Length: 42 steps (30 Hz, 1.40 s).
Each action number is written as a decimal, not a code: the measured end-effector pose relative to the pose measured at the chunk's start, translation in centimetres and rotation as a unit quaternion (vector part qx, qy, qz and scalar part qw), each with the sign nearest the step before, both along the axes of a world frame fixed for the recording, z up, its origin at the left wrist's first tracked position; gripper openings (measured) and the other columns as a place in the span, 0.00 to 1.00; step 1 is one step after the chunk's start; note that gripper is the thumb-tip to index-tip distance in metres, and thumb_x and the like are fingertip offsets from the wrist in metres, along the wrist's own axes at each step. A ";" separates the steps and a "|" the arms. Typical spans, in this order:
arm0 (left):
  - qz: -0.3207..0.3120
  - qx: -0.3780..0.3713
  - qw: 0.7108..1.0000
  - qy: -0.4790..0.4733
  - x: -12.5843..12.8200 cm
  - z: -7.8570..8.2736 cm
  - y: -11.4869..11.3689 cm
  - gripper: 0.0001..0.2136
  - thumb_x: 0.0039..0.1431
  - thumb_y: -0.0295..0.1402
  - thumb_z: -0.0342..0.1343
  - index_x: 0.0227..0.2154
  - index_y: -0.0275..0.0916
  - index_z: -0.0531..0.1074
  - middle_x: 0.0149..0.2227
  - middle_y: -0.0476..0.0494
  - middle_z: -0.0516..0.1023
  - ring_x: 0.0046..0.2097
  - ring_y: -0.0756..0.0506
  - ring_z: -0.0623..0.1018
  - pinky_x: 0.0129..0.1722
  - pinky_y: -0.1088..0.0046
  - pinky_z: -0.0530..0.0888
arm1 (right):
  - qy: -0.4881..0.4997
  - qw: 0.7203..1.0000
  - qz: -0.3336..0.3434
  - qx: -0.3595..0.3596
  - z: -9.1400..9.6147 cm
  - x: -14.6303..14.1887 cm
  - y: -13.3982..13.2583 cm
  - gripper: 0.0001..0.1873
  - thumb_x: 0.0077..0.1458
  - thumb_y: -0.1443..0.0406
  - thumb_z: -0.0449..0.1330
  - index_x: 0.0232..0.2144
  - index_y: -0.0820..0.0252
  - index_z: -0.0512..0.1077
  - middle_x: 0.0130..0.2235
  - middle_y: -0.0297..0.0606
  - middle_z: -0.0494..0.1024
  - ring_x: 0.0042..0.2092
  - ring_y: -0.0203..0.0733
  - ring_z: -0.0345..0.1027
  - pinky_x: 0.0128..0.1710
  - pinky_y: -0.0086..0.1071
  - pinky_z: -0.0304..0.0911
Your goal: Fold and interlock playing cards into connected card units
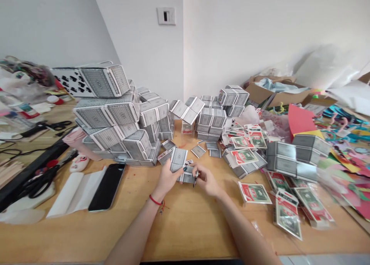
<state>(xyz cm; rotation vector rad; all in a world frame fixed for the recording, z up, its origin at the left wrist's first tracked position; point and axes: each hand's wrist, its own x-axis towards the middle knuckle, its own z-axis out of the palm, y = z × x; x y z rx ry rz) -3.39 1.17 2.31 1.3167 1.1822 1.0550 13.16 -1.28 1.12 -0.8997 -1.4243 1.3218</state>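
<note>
My left hand [167,178] is closed round a small bunch of grey-backed playing cards [182,168], held just above the wooden table [185,218]; a red string circles that wrist. My right hand [206,179] meets it from the right, its fingers pinching the edge of the same cards. Directly behind my hands lie a few loose folded cards [206,148]. A tall pile of card-built boxes [115,118] rises at the left, and a smaller stack of them [214,113] stands at the back centre.
A black phone [107,186] lies beside white folded paper [75,191] at the left, with black scissors [39,180] further left. Flattened red-and-green card packs [286,207] spread at the right. Coloured paper scraps [343,149] and a cardboard box [274,91] fill the far right.
</note>
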 end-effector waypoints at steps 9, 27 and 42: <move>0.045 0.111 0.985 0.127 0.1 0.2 -0.9 0.11 0.45 0.33 0.56 0.33 0.37 0.66 0.31 0.46 0.73 0.32 0.47 0.73 0.30 0.73 0.71 | -0.045 0.990 -0.069 -0.111 -1.7 -1.0 0.7 0.15 0.47 0.54 0.55 0.29 0.61 0.67 0.24 0.32 0.68 0.21 0.32 0.63 0.18 0.26 0.63; 0.023 0.049 0.998 -0.021 0.1 -1.6 0.3 0.14 0.48 0.35 0.55 0.39 0.38 0.65 0.41 0.42 0.72 0.44 0.45 0.71 0.44 0.67 0.67 | 0.015 0.989 -0.079 -0.126 -0.8 -0.4 0.8 0.17 0.45 0.55 0.58 0.33 0.62 0.67 0.23 0.31 0.70 0.16 0.32 0.63 0.12 0.25 0.61; -0.069 -0.089 0.985 -0.130 0.7 -1.8 -0.5 0.17 0.49 0.37 0.52 0.43 0.42 0.61 0.41 0.45 0.72 0.34 0.47 0.74 0.26 0.70 0.74 | -0.016 0.984 -0.130 -0.121 -1.9 -0.9 1.1 0.21 0.51 0.48 0.45 0.31 0.60 0.61 0.13 0.24 0.62 0.11 0.30 0.54 0.08 0.23 0.49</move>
